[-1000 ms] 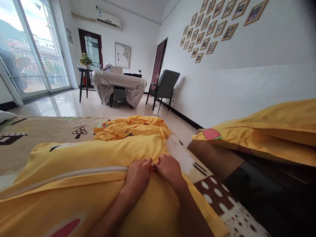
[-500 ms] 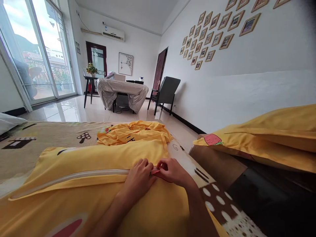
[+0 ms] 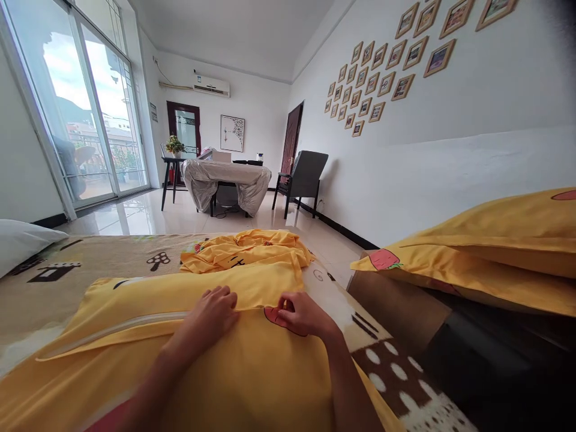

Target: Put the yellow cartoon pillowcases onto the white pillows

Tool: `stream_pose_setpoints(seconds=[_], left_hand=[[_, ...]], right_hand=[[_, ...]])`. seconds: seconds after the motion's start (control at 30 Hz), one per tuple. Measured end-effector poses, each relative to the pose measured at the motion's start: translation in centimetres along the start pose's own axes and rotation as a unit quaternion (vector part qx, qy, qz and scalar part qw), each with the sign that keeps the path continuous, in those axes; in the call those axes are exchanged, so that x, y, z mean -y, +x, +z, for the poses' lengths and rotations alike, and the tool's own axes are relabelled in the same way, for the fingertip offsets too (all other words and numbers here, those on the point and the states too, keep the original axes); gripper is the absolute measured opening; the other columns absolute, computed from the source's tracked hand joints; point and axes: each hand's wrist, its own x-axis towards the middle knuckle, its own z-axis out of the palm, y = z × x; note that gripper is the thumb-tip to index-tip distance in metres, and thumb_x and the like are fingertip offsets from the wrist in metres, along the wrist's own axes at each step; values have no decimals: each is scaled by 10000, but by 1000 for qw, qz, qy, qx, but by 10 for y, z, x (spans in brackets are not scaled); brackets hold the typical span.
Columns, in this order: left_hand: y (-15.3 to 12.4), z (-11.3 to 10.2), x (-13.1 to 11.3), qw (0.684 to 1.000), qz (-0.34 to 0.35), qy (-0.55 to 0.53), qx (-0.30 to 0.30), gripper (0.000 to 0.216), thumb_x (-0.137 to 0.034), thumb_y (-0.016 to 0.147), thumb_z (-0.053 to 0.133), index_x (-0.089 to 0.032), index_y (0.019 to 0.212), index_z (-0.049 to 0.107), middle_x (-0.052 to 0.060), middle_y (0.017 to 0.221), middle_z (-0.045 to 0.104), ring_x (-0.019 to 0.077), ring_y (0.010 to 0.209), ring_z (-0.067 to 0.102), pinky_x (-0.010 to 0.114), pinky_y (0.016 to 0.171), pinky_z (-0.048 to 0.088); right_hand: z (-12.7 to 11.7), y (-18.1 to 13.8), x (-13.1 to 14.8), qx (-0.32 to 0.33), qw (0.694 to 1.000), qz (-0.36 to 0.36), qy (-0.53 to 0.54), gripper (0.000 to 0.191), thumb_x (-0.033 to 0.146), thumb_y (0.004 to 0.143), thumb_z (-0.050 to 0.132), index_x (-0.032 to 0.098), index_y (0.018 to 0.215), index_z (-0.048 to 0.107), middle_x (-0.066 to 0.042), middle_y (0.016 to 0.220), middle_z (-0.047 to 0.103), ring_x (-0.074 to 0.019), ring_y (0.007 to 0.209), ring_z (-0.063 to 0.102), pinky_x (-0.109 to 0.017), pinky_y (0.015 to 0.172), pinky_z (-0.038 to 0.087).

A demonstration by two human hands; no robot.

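Observation:
A yellow pillowcase (image 3: 252, 372), plump as if stuffed, lies in front of me on the patterned bed cover. A pale zipper (image 3: 135, 324) runs along it and gapes to the left of my left hand (image 3: 213, 312). That hand is closed over the zipper line; its fingertips and any zipper pull are hidden. To its right the fabric edges meet in a narrow seam. My right hand (image 3: 300, 313) pinches the pillowcase fabric at this seam, beside a red strawberry print (image 3: 274, 316).
Crumpled yellow cloth (image 3: 247, 249) lies just beyond the pillowcase. Another yellow pillow (image 3: 486, 258) rests on a brown box (image 3: 396, 312) at right. A white pillow (image 3: 27, 243) is at left. Farther off stand a covered table (image 3: 229, 174) and a dark chair (image 3: 303, 174).
My left hand has slid left along the zipper, away from my right hand, and the gaping stretch is shorter. My right hand keeps its pinch near the strawberry print. The view has tilted slightly.

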Motion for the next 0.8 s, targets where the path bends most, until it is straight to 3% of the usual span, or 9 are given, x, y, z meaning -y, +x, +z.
stream_pose_setpoints(seconds=[0.17, 0.33, 0.47, 0.67, 0.8], left_hand=[[-26, -15, 59, 1000, 21, -6, 7, 212, -294, 863, 414, -183, 769, 569, 49, 884, 585, 179, 838, 544, 274, 771, 387], [-74, -34, 134, 995, -90, 47, -20, 321, -397, 895, 335, -214, 805, 582, 30, 882, 608, 195, 855, 560, 277, 801, 374], [-105, -28, 182, 978, -186, 93, -21, 290, -364, 881, 323, -230, 820, 574, 5, 880, 623, 195, 858, 574, 274, 785, 373], [-134, 0, 214, 938, -337, 71, -43, 365, -434, 886, 270, -205, 906, 553, 118, 1104, 623, 280, 1046, 571, 349, 802, 408], [-163, 13, 225, 915, -391, 47, -91, 441, -508, 868, 246, -183, 902, 543, 204, 1094, 627, 347, 1027, 583, 427, 761, 434]], right_hand=[[0, 0, -3, 1, 1000, -8, 10, 132, 224, 775, 573, 138, 804, 668, -12, 718, 624, -102, 652, 504, -196, 572, 311], [-1, 0, -5, -9, 1000, -23, 12, 141, 229, 792, 558, 138, 799, 666, -22, 753, 640, -109, 674, 515, -205, 582, 311], [3, 4, -6, -16, 1000, -20, 16, 134, 212, 787, 563, 125, 799, 663, -36, 779, 651, -119, 696, 521, -208, 594, 317], [16, 12, -13, -9, 1000, -8, 25, 100, 221, 786, 587, 135, 775, 637, -15, 777, 651, -109, 693, 534, -195, 580, 321], [27, 15, -18, -20, 999, 29, 21, 131, 263, 789, 603, 146, 847, 610, -20, 853, 670, -116, 747, 574, -186, 610, 357]])
